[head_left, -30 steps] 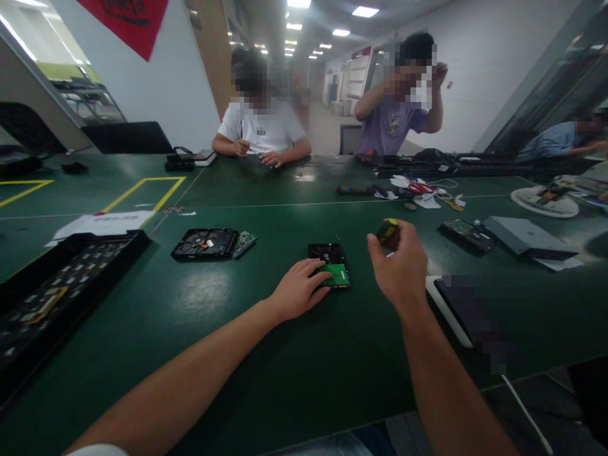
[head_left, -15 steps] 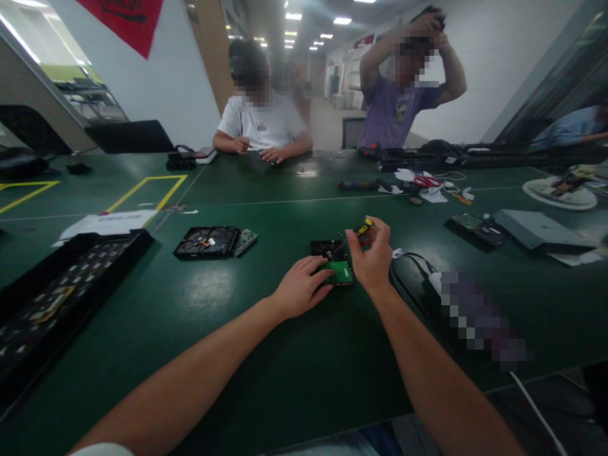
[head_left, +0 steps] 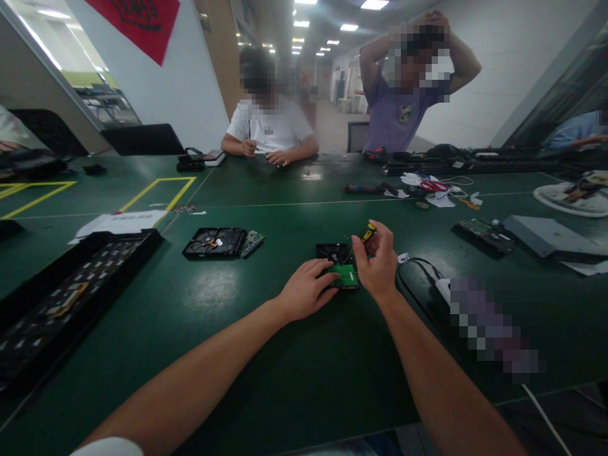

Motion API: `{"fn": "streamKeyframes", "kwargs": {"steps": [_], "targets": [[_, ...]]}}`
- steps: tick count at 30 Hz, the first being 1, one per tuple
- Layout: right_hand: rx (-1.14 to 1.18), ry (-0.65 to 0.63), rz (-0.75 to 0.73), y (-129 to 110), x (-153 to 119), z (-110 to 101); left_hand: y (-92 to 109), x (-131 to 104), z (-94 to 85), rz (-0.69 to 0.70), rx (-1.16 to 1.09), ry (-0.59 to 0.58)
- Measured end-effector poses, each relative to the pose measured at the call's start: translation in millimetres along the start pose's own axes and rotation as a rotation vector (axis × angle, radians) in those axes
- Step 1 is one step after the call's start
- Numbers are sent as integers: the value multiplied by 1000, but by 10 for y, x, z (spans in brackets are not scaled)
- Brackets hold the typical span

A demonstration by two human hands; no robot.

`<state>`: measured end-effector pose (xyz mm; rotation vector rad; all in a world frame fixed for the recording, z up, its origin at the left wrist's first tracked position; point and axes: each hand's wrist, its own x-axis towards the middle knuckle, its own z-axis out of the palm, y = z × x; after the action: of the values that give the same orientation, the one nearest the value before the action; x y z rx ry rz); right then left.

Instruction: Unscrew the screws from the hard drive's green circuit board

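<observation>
On the green table lies a hard drive (head_left: 346,284) with its green circuit board facing up and its far part black. My left hand (head_left: 308,289) grips its left side, fingers over the board and thumb along the near edge. My right hand (head_left: 378,263) is closed around a screwdriver with a yellow and black handle (head_left: 368,233), held by the drive's right side. I cannot make out whether the tip touches the drive. Tiny bits, perhaps screws, lie just beyond it.
To the left are another drive (head_left: 213,243), a loose circuit board (head_left: 252,242) and a long black tray (head_left: 80,297). A power strip (head_left: 443,288) with cables lies right, a grey metal case (head_left: 553,237) farther off. Two people sit across the table (head_left: 266,405).
The whole view has shifted slightly, so things appear a little farther right. Both hands keep nearly the same hold at the drive. The person in purple still has raised arms, hands now atop the head.
</observation>
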<state>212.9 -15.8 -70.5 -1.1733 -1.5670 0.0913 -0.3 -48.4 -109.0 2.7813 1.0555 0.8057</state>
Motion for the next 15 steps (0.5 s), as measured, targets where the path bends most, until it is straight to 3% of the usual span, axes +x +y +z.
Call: {"fn": "streamKeyframes", "kwargs": {"steps": [15], "targets": [[-41,8,10,-52,8,-5,-8,-1,9,2,-8,-7]]}}
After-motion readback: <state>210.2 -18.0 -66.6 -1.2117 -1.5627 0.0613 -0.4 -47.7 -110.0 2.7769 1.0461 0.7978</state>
